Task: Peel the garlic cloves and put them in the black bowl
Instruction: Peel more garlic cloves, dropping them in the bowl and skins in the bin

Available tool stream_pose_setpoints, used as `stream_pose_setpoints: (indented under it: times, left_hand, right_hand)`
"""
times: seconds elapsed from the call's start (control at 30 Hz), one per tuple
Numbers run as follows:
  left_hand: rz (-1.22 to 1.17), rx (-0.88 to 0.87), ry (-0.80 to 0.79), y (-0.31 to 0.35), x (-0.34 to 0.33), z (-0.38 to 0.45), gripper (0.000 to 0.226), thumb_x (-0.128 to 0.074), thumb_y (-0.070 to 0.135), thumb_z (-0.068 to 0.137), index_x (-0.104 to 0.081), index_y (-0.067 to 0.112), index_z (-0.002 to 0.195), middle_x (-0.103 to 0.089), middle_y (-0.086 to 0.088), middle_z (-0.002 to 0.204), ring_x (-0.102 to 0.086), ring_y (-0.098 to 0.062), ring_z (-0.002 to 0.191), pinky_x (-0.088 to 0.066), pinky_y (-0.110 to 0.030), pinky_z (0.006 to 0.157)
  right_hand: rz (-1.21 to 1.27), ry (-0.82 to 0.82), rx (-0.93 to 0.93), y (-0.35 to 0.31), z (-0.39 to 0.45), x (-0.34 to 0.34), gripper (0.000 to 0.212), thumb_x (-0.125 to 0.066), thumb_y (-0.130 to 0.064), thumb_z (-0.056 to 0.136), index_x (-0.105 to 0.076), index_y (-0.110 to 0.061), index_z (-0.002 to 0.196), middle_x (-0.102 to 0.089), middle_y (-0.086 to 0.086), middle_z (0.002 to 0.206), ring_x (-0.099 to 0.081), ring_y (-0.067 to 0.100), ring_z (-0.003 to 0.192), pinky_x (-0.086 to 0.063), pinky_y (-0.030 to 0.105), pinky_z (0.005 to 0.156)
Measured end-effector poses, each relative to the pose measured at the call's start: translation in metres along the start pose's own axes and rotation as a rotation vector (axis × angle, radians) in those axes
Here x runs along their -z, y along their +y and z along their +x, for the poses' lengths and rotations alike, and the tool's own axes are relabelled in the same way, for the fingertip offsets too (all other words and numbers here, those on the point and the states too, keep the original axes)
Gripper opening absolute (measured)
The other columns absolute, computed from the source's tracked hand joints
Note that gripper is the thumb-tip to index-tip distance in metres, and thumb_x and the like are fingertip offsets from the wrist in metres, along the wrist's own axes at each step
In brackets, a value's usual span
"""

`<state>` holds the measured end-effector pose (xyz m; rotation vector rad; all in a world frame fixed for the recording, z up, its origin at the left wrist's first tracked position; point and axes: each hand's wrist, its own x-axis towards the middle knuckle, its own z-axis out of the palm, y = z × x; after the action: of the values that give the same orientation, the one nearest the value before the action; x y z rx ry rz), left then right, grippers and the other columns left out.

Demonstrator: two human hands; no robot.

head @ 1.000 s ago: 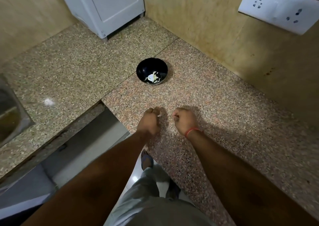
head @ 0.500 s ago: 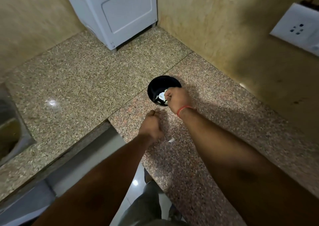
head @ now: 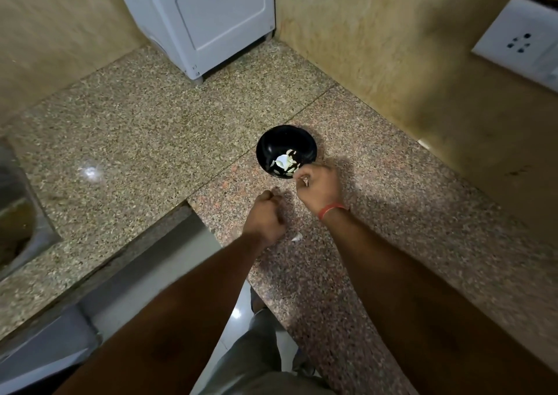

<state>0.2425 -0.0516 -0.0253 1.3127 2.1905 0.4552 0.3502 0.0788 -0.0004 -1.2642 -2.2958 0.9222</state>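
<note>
- Head view looks down on a speckled granite counter (head: pixel 136 141) set in a corner, with the black bowl (head: pixel 273 145) standing upright near the seam between two slabs.
- Inside the black bowl lie pale garlic cloves (head: pixel 285 162), heaped toward its near side.
- Right hand (head: pixel 320 186) sits just beside the near rim of the black bowl, fingers curled with the tips drawn together; a small pale bit shows at the fingertips, too small to say what it is.
- A red band (head: pixel 331 210) circles the right wrist.
- Left hand (head: pixel 265 216) is nearer the person than the black bowl, clenched into a fist over the counter edge; whether anything is inside the fist cannot be told.
- A small white scrap (head: pixel 296 237) lies on the counter between the two wrists, on the near side of the black bowl.
- Beyond the black bowl, a white appliance (head: pixel 208 17) stands in the corner.
- Right of the black bowl, a white wall socket (head: pixel 519 44) is fixed on the wall.
- Far left of the black bowl, a steel sink (head: pixel 18 213) is cut into the counter.
</note>
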Motion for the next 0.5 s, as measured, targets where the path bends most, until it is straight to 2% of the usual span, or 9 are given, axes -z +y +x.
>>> stream_pose_setpoints:
  times: [0.03,0.1,0.17,0.23,0.27,0.37,0.43,0.5]
  left_hand:
    - [-0.020,0.004,0.000,0.000,-0.004,-0.004,0.044,-0.073,0.005,0.078,-0.069,0.010,0.121,-0.054,-0.003,0.120,-0.056,-0.018,0.102,-0.042,-0.013,0.092]
    - [-0.049,-0.005,0.002,0.002,-0.012,-0.014,0.029,-0.076,0.007,0.079,-0.073,0.009,0.108,-0.052,0.005,0.106,-0.057,-0.014,0.089,-0.040,-0.002,0.076]
    - [-0.053,-0.041,-0.003,0.006,-0.019,-0.024,0.017,-0.077,0.008,0.079,-0.075,0.010,0.096,-0.053,0.006,0.096,-0.058,-0.014,0.081,-0.042,-0.008,0.067]
    - [-0.042,-0.089,0.014,0.008,-0.025,-0.033,0.013,-0.077,0.005,0.079,-0.076,0.011,0.091,-0.055,0.003,0.092,-0.055,-0.012,0.077,-0.048,-0.021,0.070]
    - [-0.046,-0.097,0.025,0.009,-0.028,-0.038,0.013,-0.077,0.005,0.079,-0.077,0.011,0.090,-0.056,0.003,0.091,-0.055,-0.011,0.076,-0.049,-0.023,0.071]
    - [-0.058,-0.058,0.039,0.007,-0.037,-0.047,0.014,-0.076,0.007,0.080,-0.078,0.015,0.091,-0.059,0.005,0.090,-0.058,-0.011,0.076,-0.048,-0.016,0.071]
    - [-0.037,-0.042,0.050,0.005,-0.044,-0.053,0.015,-0.070,0.008,0.081,-0.078,0.016,0.090,-0.062,0.000,0.090,-0.062,-0.018,0.078,-0.048,-0.021,0.071]
    - [-0.045,-0.048,0.083,0.003,-0.050,-0.059,0.017,-0.066,0.007,0.083,-0.078,0.017,0.090,-0.063,-0.003,0.088,-0.060,-0.020,0.076,-0.042,-0.024,0.069]
  right_hand:
    - [0.012,-0.030,-0.004,0.003,-0.011,0.002,0.017,-0.072,-0.008,0.075,-0.077,-0.023,0.081,-0.076,-0.008,0.087,-0.069,0.011,0.077,-0.049,0.013,0.078]
    - [0.036,-0.176,-0.041,0.014,-0.033,0.004,0.020,-0.071,-0.007,0.076,-0.079,-0.024,0.084,-0.077,-0.010,0.087,-0.070,0.006,0.078,-0.056,0.020,0.079]
    - [0.024,-0.352,-0.039,0.024,-0.055,0.004,0.025,-0.072,-0.005,0.075,-0.081,-0.022,0.091,-0.078,-0.005,0.092,-0.070,0.008,0.081,-0.059,0.026,0.079]
    - [-0.039,-0.432,0.004,0.032,-0.073,0.002,0.027,-0.076,-0.007,0.073,-0.081,-0.018,0.098,-0.077,-0.002,0.099,-0.067,0.010,0.085,-0.057,0.028,0.084]
    - [-0.076,-0.433,0.043,0.036,-0.082,0.001,0.025,-0.078,-0.011,0.074,-0.081,-0.017,0.098,-0.076,-0.001,0.100,-0.063,0.011,0.086,-0.054,0.028,0.085]
    - [-0.123,-0.368,0.105,0.043,-0.100,-0.005,0.009,-0.074,-0.015,0.080,-0.081,-0.019,0.085,-0.072,0.001,0.091,-0.059,0.017,0.081,-0.052,0.032,0.080]
    - [-0.113,-0.320,0.093,0.047,-0.108,-0.009,0.014,-0.070,-0.010,0.079,-0.079,-0.020,0.078,-0.070,0.001,0.085,-0.062,0.021,0.075,-0.055,0.036,0.074]
    - [-0.117,-0.299,0.078,0.048,-0.116,-0.010,0.019,-0.068,-0.009,0.079,-0.079,-0.021,0.089,-0.070,0.000,0.091,-0.062,0.020,0.079,-0.053,0.031,0.074]
